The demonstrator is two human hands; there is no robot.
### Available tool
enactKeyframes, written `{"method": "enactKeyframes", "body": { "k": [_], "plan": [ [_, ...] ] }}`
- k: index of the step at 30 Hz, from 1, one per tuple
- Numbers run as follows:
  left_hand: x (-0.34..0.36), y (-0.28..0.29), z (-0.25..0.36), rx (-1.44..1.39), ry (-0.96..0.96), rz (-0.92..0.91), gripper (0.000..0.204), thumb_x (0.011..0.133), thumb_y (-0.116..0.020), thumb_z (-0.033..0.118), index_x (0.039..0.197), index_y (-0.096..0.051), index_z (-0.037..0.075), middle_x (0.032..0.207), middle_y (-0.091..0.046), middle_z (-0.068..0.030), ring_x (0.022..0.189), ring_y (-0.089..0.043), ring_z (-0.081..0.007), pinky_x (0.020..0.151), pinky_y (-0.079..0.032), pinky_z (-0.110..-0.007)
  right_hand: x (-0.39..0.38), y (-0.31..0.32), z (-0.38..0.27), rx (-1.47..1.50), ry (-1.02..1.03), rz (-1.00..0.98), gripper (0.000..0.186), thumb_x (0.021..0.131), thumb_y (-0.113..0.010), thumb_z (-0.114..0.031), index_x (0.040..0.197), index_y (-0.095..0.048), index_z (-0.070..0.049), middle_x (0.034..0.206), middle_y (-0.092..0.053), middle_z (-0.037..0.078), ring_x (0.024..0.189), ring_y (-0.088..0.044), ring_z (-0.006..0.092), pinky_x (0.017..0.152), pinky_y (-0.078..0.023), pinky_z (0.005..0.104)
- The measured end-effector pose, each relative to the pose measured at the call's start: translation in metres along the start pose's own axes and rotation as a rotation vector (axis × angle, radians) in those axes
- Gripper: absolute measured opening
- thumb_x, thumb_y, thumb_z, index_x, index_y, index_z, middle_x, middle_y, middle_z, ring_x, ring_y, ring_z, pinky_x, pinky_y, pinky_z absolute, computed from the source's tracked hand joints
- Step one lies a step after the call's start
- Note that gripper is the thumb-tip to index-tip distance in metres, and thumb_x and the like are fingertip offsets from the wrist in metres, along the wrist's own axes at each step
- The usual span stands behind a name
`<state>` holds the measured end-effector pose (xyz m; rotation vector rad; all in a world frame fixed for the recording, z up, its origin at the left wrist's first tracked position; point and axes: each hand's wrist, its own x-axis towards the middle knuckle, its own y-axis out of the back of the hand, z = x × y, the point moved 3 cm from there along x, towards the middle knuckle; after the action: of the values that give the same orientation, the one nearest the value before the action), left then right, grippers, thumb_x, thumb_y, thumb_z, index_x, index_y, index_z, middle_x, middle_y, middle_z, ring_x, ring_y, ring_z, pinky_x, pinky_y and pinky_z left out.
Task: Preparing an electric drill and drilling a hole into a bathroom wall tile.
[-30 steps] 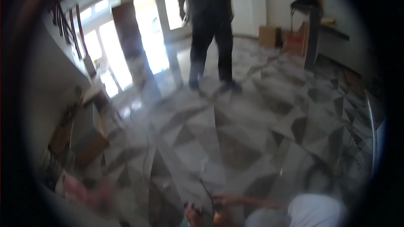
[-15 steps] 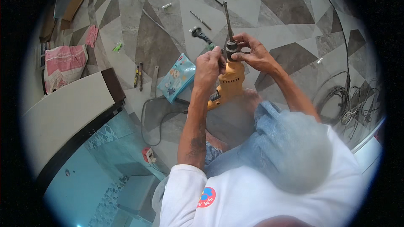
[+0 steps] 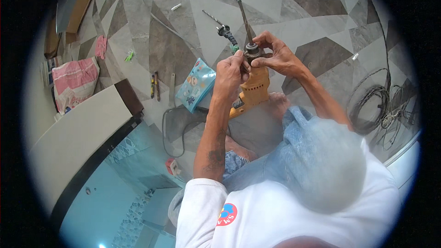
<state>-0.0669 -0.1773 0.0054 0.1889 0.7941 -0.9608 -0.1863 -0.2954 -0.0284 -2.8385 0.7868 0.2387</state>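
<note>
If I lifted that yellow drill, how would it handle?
The yellow drill would probably feel heavy for its size, given its bulky, vented housing. The long bit sticking from its chuck may make it awkward to balance. That uneven shape might also let it tip if pushed.

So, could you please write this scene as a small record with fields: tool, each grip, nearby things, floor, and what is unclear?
Tool: yellow drill, long bit pointing away from the person
Right-hand grip: thumb and fingers at the drill's dark nose
Left-hand grip: fingers bent, close beside that nose
By the left fingers: black plug
Left side: blue pouch, pink gloves
Right side: coiled cable
Floor: grey and brown angular pattern
Unclear: what the left fingertips pinch
</note>
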Motion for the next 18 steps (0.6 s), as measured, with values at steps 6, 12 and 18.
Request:
{"method": "enactKeyframes", "body": {
  "k": [6, 12, 18],
  "plan": [
    [-0.003, -0.003, 0.002, -0.05, 0.045, 0.051, 0.041, 0.099, -0.05, 0.031, 0.068, -0.056, 0.006, 0.057, -0.053, -0.0014, 0.044, -0.045, -0.0081, 0.041, -0.031, -0.022, 0.005, 0.003, 0.003, 0.116, -0.075, -0.08, 0.06, 0.068, -0.086, -0.028, 0.112, -0.051, -0.007, 0.102, -0.056, 0.002, 0.101, -0.054, 0.0137, 0.093, -0.045, 0.0326],
    [-0.002, 0.001, 0.01, -0.071, 0.176, 0.082, 0.038, 0.099, -0.05, 0.03, 0.07, -0.054, 0.006, 0.059, -0.054, -0.0032, 0.042, -0.044, -0.0103, 0.039, -0.032, -0.022, 0.003, 0.003, 0.005, 0.102, -0.113, -0.112, 0.07, 0.065, -0.089, -0.027, 0.12, -0.052, -0.004, 0.106, -0.057, 0.001, 0.103, -0.054, 0.0126, 0.096, -0.042, 0.0285],
    [-0.003, -0.005, 0.012, -0.49, 0.378, -0.069, 0.03, 0.1, -0.049, 0.028, 0.08, -0.052, 0.005, 0.062, -0.053, -0.0029, 0.043, -0.044, -0.0102, 0.04, -0.033, -0.022, -0.002, 0.001, 0.002, 0.213, -0.113, -0.141, 0.065, 0.066, -0.088, -0.024, 0.118, -0.056, -0.002, 0.108, -0.059, 0.002, 0.106, -0.055, 0.0127, 0.097, -0.042, 0.0286]
  ]
}}
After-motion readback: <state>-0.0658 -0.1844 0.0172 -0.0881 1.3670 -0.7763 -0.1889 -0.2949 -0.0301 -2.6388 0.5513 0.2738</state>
